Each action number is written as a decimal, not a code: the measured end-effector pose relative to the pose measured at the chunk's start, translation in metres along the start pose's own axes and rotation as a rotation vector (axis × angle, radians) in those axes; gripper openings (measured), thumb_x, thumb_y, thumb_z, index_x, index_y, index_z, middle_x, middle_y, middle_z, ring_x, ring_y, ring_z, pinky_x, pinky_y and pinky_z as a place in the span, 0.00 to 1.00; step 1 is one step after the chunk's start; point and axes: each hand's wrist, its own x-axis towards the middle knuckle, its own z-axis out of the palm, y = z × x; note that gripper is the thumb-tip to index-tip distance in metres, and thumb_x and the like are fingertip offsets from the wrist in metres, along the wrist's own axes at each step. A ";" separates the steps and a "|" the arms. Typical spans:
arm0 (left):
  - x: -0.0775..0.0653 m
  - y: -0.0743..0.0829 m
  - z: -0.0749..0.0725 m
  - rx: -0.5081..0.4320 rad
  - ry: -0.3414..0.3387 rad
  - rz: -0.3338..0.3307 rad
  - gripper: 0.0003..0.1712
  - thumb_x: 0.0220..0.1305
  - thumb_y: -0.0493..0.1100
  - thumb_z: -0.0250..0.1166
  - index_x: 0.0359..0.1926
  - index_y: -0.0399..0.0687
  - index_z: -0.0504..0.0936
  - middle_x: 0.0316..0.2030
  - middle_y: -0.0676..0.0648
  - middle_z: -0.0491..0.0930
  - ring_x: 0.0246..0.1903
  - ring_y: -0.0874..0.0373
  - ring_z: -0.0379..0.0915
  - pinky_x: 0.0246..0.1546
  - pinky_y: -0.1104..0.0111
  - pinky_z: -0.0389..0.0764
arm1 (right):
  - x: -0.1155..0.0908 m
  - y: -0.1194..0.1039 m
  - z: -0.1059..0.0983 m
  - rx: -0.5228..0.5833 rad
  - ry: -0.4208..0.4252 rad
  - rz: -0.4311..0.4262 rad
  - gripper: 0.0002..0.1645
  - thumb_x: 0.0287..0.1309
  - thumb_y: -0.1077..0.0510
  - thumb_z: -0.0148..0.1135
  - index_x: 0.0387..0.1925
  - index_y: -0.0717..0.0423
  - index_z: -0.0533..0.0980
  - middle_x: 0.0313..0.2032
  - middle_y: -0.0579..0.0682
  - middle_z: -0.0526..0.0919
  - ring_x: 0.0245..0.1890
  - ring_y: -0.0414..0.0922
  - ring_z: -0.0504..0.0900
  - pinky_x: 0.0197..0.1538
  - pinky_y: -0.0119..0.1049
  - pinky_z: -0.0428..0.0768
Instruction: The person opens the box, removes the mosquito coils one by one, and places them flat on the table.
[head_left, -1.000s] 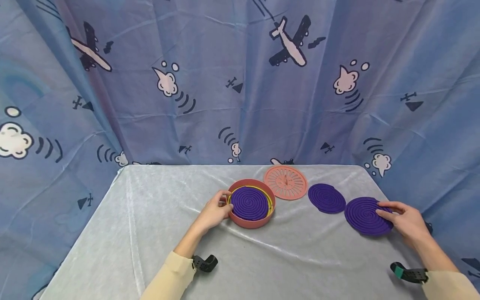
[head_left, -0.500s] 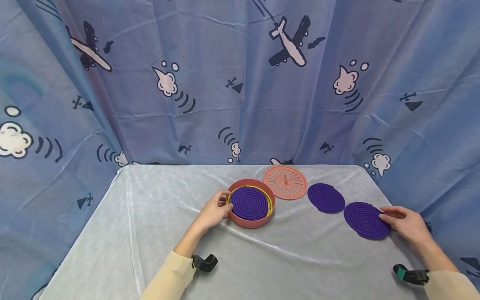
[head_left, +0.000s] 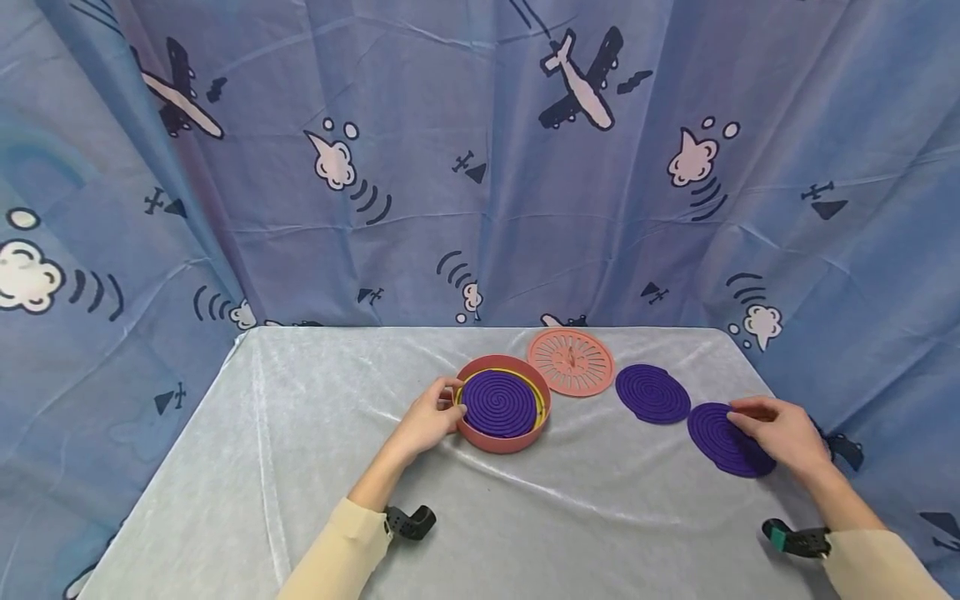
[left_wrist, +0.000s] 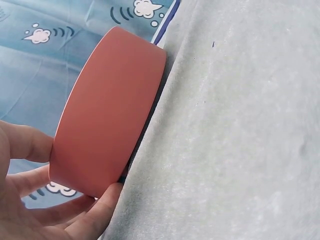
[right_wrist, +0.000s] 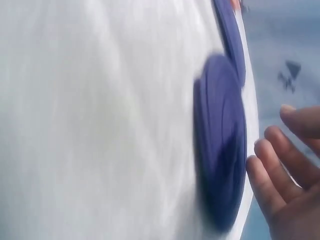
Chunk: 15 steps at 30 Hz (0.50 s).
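A round terracotta mosquito coil box (head_left: 501,446) sits mid-table, and a purple mosquito coil (head_left: 498,403) lies in it over a yellow edge. My left hand (head_left: 426,423) grips the box at its left side; in the left wrist view the thumb and fingers curl against the red wall (left_wrist: 112,100). At the right, another purple coil (head_left: 716,442) lies on the table. Over its right part hovers my right hand (head_left: 783,433), fingers loosely extended and apart from the coil (right_wrist: 222,135) in the right wrist view. A third purple coil (head_left: 652,394) lies left of that one.
Behind the box, the slotted pink lid (head_left: 558,360) lies flat, close to the box's rim. A grey-white cloth (head_left: 337,375) with creases covers the table. Blue airplane-print curtains (head_left: 420,167) stand along the back and both sides.
My right hand lowers the right-hand coil onto the table, lets go of it and moves left above it. My left hand keeps its grip on the box.
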 end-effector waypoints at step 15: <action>0.001 -0.001 0.001 -0.006 0.010 0.010 0.23 0.71 0.38 0.61 0.65 0.43 0.73 0.56 0.36 0.74 0.54 0.45 0.76 0.41 0.64 0.86 | 0.020 -0.080 0.056 0.180 -0.155 -0.110 0.22 0.70 0.52 0.64 0.53 0.67 0.80 0.49 0.63 0.83 0.42 0.47 0.84 0.39 0.28 0.83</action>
